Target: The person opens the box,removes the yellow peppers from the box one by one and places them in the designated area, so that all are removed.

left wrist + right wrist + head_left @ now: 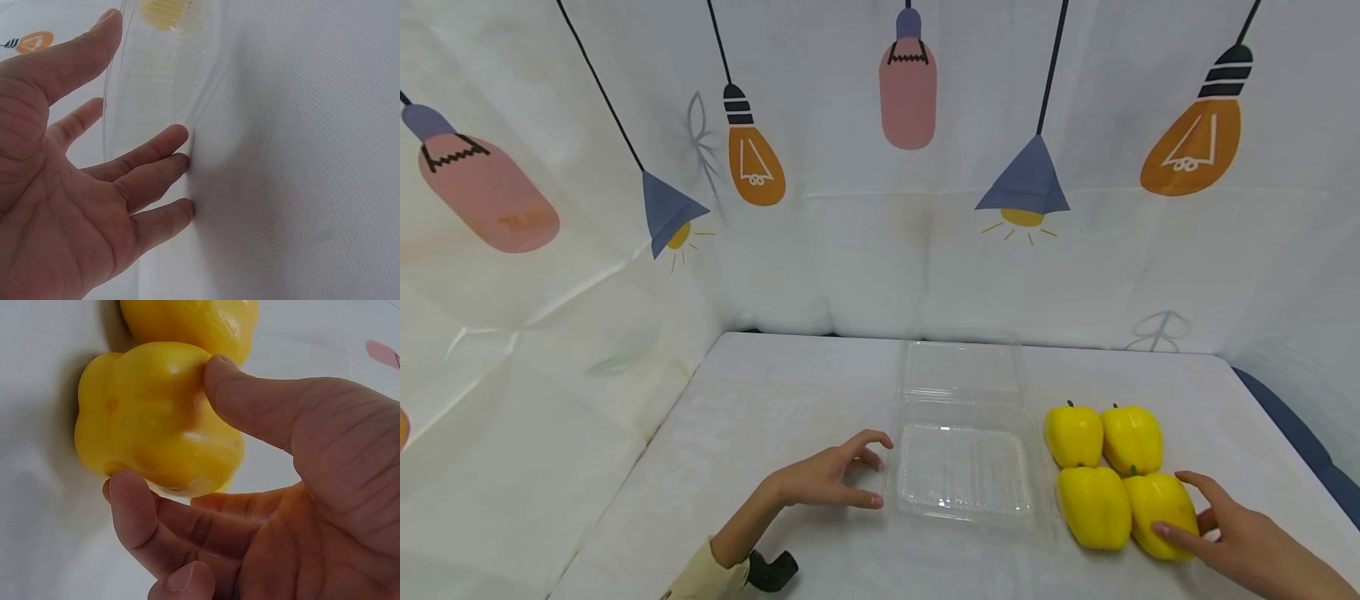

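An open clear plastic clamshell box (964,471) lies on the white table, its lid (961,368) folded back toward the far side. My left hand (838,477) is at the box's left edge, thumb and fingers spread apart. In the left wrist view this hand (81,181) has its fingertips low by the table and its thumb near the clear rim. On the right, my right hand (1240,533) grips the near-right yellow bell pepper (1161,510). The right wrist view shows the thumb on one side of that pepper (156,419) and fingers round the other.
Three more yellow bell peppers stand close together: near left (1093,508), far left (1073,436) and far right (1132,440). A white curtain (850,250) printed with lamps hangs behind the table (790,383). A black strap piece (772,572) shows by the left sleeve.
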Tool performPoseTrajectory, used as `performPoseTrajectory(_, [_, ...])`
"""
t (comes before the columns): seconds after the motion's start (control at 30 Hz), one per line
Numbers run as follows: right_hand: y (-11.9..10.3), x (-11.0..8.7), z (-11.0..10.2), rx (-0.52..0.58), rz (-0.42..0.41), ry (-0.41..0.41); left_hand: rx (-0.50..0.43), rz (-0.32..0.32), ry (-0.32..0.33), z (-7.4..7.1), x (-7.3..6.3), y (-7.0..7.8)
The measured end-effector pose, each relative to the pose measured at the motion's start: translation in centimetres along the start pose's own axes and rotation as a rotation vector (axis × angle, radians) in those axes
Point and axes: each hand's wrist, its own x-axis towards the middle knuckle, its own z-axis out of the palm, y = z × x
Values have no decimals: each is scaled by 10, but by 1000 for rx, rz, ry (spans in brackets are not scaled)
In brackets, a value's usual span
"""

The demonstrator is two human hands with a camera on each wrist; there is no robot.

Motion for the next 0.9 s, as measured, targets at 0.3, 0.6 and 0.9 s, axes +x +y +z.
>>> performPoseTrajectory(0.3, [0,-4,-3,-7,2,1,1,-2,-2,0,1,0])
performPoseTrajectory(0.6, [1,-8,-10,-26,-30,63,9,-8,-6,-1,0,0])
performPoseTrajectory(0.9, [2,-7,-24,-81,-58,152,26,9,5,1,0,-1])
